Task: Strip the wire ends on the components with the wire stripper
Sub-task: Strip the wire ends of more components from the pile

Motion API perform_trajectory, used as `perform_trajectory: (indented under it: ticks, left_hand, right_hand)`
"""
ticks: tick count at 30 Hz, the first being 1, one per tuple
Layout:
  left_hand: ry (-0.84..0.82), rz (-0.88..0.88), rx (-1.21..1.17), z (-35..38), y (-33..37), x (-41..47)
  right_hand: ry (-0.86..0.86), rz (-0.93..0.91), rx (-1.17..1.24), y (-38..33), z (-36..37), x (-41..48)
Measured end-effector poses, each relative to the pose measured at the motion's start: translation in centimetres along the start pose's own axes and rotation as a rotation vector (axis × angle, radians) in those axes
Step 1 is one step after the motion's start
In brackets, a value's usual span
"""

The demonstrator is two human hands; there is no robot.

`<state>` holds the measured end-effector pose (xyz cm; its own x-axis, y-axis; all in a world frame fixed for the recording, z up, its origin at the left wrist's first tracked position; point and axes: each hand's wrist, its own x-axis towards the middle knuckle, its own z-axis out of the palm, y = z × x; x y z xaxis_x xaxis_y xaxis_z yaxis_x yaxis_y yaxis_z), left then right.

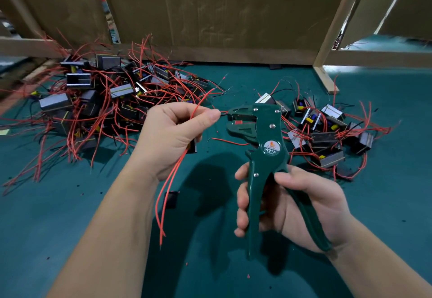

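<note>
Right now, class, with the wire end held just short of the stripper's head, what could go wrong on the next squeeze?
1. The left hand pinches the red wire very close to the wire stripper; its head might nip the thumb.
2. The loose wires hanging below that hand could snag the handles in the right hand.

Your left hand (pixel 173 134) hides most of the component (pixel 192 146); only a dark corner shows. At 9 o'clock the wire pile (pixel 93 101) blurs toward the edge. Small print on the wire stripper (pixel 266 143) is illegible.

Bare left hand (pixel 171 134), bare right hand (pixel 301 206).
</note>
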<state>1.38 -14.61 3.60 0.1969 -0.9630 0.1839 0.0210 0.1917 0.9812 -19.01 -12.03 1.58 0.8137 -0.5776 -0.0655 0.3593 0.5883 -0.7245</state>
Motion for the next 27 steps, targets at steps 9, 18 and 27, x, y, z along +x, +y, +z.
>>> perform_trajectory:
  ticks: [9,18,27]
  left_hand:
    - [-0.072,0.077,0.068,0.2,-0.2,-0.1]
    - [-0.096,0.079,0.081,0.2,-0.6,0.0]
    - [-0.078,-0.2,-0.034,1.4,-1.5,0.8]
  right_hand:
    - [0.041,-0.012,-0.057,0.1,0.1,-0.1]
    - [0.103,-0.006,-0.099,0.1,0.2,-0.2]
    - [0.388,-0.078,-0.053,0.4,0.8,1.0]
